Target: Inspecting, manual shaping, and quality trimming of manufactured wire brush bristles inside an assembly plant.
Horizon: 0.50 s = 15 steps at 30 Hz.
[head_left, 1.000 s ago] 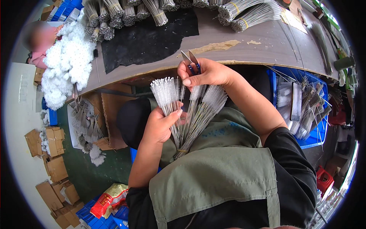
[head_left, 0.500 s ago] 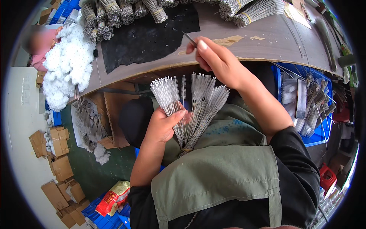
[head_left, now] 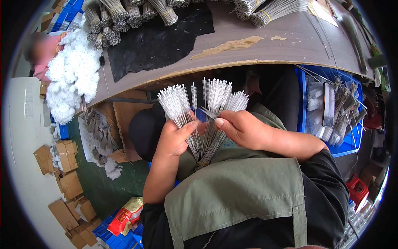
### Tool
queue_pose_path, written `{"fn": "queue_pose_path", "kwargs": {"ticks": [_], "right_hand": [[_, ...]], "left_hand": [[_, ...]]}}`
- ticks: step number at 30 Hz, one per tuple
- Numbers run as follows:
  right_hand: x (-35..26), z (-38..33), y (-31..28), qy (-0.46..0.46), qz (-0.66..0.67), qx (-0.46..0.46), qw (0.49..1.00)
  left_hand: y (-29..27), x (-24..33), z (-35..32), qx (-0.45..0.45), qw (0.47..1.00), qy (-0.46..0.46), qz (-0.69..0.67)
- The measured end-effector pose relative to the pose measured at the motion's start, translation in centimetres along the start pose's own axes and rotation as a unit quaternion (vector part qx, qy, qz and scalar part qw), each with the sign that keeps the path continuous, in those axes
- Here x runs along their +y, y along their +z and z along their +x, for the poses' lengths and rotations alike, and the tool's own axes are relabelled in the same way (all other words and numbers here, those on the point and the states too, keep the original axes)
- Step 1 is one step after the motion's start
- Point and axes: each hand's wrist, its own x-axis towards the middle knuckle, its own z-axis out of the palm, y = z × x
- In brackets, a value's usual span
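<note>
A fanned bunch of thin wire brushes with white bristle tips stands upright above my lap. My left hand grips the wire stems low in the fan, thumb across the front. My right hand is at the right side of the fan, fingers pinched on a thin metal piece, perhaps small scissors, that lies across the stems. The stems meet at a bound point just above my green apron.
A brown workbench runs across the top with a black mat and several bundles of brushes. A white fluffy heap lies at left. A blue crate of wires sits at right. Cardboard boxes litter the floor.
My right hand has come back down from the bench edge to the fan of brushes. The left hand still holds the bunch in about the same place.
</note>
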Motion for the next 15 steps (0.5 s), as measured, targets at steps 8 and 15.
{"fn": "queue_pose_path", "kwargs": {"ticks": [8, 15], "right_hand": [[0.06, 0.32, 0.23, -0.015, 0.009, -0.003, 1.0], [0.78, 0.38, 0.6, -0.032, 0.01, 0.021, 0.999]], "left_hand": [[-0.05, -0.3, -0.02, -0.037, 0.999, 0.033, 0.006], [0.21, -0.09, 0.06, -0.03, 0.999, 0.017, 0.012]]}}
